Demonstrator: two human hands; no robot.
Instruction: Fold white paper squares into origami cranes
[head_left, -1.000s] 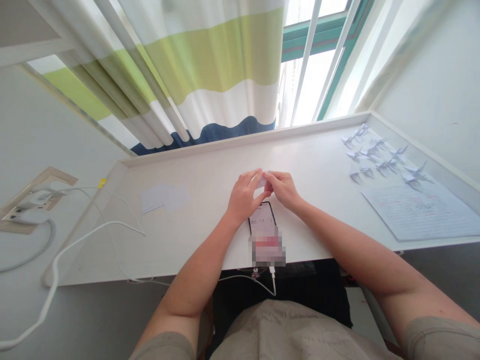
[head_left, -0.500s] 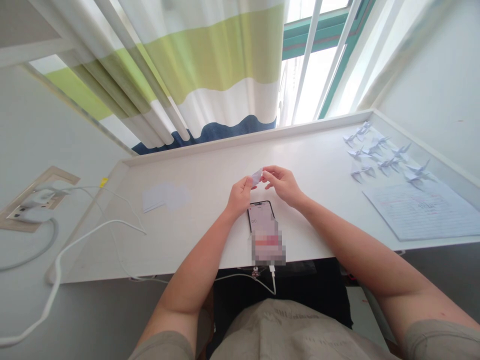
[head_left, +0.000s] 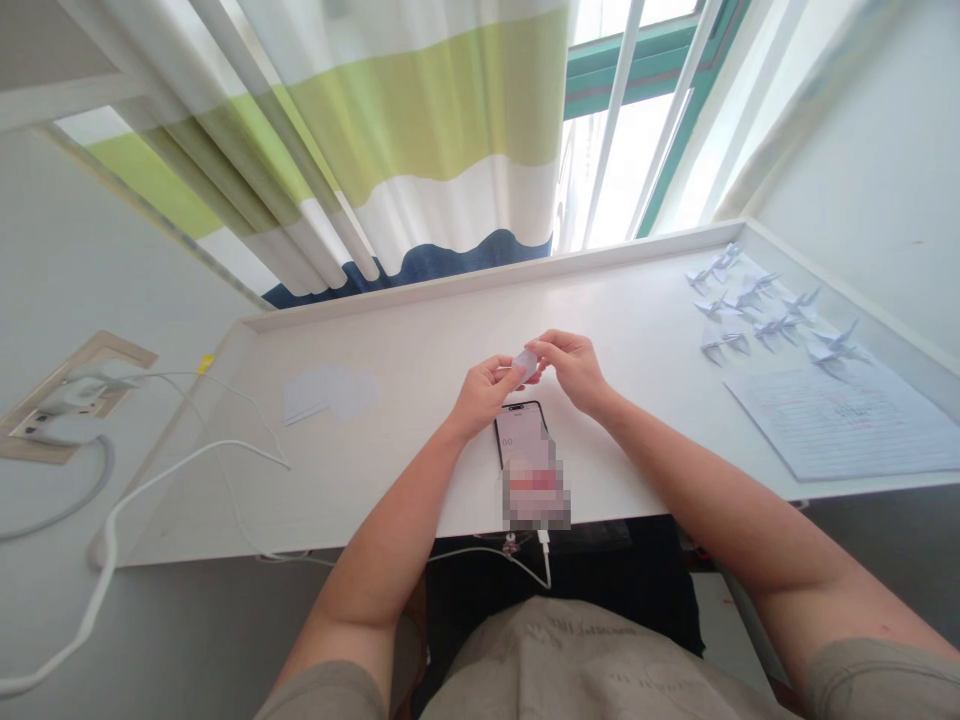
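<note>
A small folded piece of white paper [head_left: 525, 362] is held up over the desk between both hands. My left hand [head_left: 486, 392] pinches its lower left side between thumb and fingers. At the upper right, the closed fingertips of my right hand [head_left: 571, 368] grip the paper's edge. Just below the hands a phone [head_left: 525, 440] lies on the desk, part of its screen blurred out. Several folded paper cranes [head_left: 776, 320] stand at the desk's far right.
Loose paper squares [head_left: 307, 395] lie on the left of the white desk [head_left: 405, 480]. A written sheet [head_left: 847, 425] rests near the right front edge. White cables [head_left: 112, 520] run from a wall socket [head_left: 75, 400] across the left side; one charging cable [head_left: 544, 548] plugs into the phone.
The folded paper has turned and shifted slightly right. My left thumb now lies over it, and my right fingers have closed on its upper edge.
</note>
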